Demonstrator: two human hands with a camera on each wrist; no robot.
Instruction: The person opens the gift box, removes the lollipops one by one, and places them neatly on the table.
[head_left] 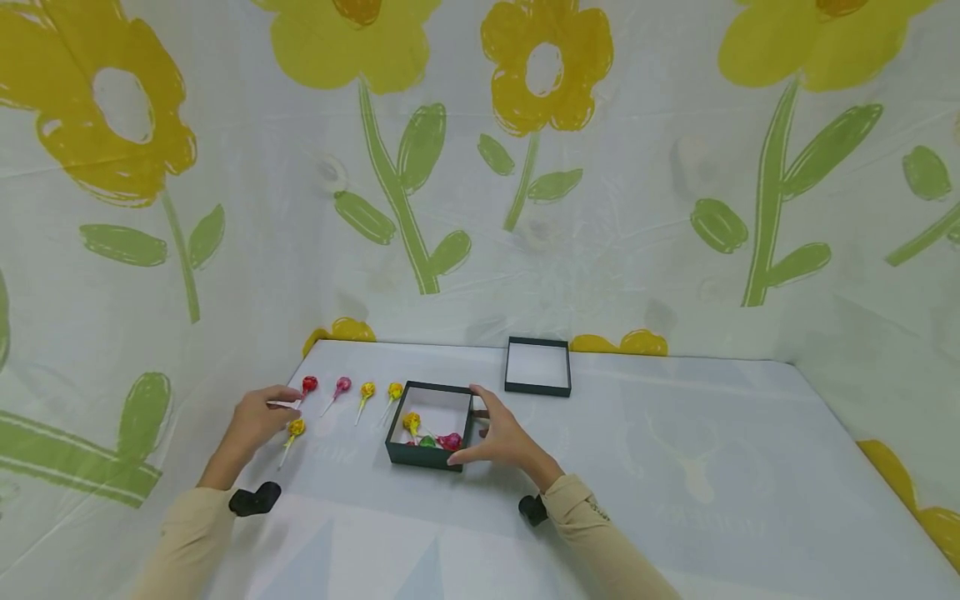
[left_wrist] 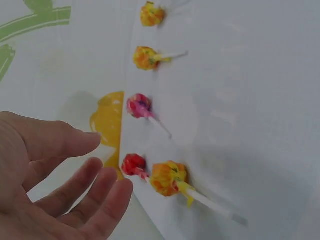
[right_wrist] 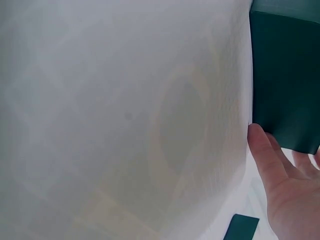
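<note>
We see the left hand (head_left: 255, 421) hovering over the table (head_left: 675, 467), fingers (left_wrist: 95, 195) loosely spread and holding nothing, tips just beside the red lollipop (left_wrist: 133, 163) and the orange lollipop (left_wrist: 169, 177). A pink lollipop (left_wrist: 139, 105) and two yellow ones lie beyond in a row. The right hand (head_left: 498, 437) braces the dark box (head_left: 429, 457) at its right wall, thumb at the near corner, fingers on the far rim. Three sweets sit inside. The lid (head_left: 537, 367) rests farther back.

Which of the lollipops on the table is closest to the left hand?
The red lollipop, at the left end of the row, lies just beyond the left hand; its open fingers almost reach it. The others lie farther away.
</note>
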